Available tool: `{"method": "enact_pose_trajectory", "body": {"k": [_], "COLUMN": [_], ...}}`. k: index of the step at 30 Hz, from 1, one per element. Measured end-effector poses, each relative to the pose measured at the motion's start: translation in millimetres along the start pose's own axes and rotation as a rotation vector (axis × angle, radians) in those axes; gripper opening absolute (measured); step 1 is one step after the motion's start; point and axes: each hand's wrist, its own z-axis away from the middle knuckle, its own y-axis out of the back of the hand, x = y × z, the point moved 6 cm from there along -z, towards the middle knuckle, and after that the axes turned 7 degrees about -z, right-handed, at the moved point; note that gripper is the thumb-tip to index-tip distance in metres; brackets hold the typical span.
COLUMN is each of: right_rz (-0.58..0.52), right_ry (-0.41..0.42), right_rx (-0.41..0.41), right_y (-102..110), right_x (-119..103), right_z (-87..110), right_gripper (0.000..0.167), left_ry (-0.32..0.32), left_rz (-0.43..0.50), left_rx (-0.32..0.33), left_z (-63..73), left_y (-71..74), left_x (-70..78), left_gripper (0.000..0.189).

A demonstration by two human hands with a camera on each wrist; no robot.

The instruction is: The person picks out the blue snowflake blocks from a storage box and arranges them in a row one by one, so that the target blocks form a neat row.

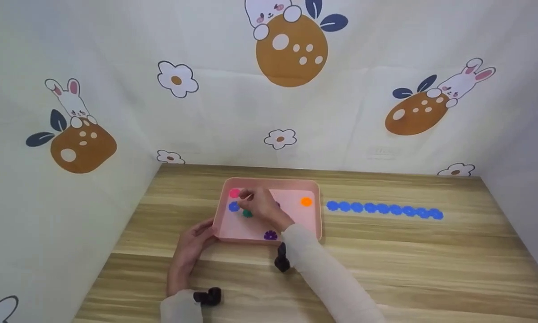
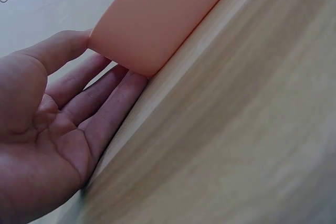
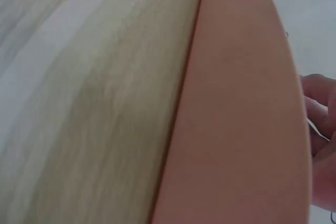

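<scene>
A shallow pink tray (image 1: 269, 183) stands on the wooden table with small flower-shaped plastic discs in it. My left hand (image 1: 196, 240) holds the tray's near left corner; in the left wrist view the thumb (image 2: 63, 48) meets the rim and the other fingers lie low against the wall. Over the tray's left half is my right hand (image 1: 260, 205), fingers bent, fingertips between a pink disc (image 1: 234, 193) and a blue disc (image 1: 234, 206). A green disc (image 1: 247, 214) shows partly beneath it. I cannot tell whether those fingertips pinch a disc; the tray wall (image 3: 239, 103) hides much in the right wrist view.
An orange disc (image 1: 306, 202) lies in the tray's right part and a dark purple disc (image 1: 270, 235) by its near wall. Right of the tray, several blue discs form a row (image 1: 383, 208) on the table (image 1: 430, 260). A patterned cloth (image 1: 224, 116) hangs behind.
</scene>
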Motion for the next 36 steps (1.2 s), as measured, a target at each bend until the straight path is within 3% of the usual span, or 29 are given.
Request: {"method": "enact_pose_trajectory", "body": {"k": [12,19,30,36], "right_rz": [0.007,0.083,0.204,0.192], "right_ry": [-0.028,0.017,0.020,0.039], "right_rx": [0.019,0.030,-0.011,-0.006], "right_y": [-21,-22,-29,-27], "right_x": [4,7,0,3], "right_z": [-9.5,-14.4,-18.3,-20.9], "right_gripper": [0.028,0.029,0.031,0.028], "left_ry": [-0.022,-0.053,-0.018,-0.009], "left_rz": [0.011,0.051,0.001,-0.009], "left_rx": [0.007,0.021,0.022,0.015], "left_z": [-0.7,-0.6,-0.9,1.0], "left_y": [2.4,1.5,3.2,1.5], "left_x": [0.3,1.0,-1.1,0.1], "left_gripper": [0.042,0.041,0.043,0.045]}}
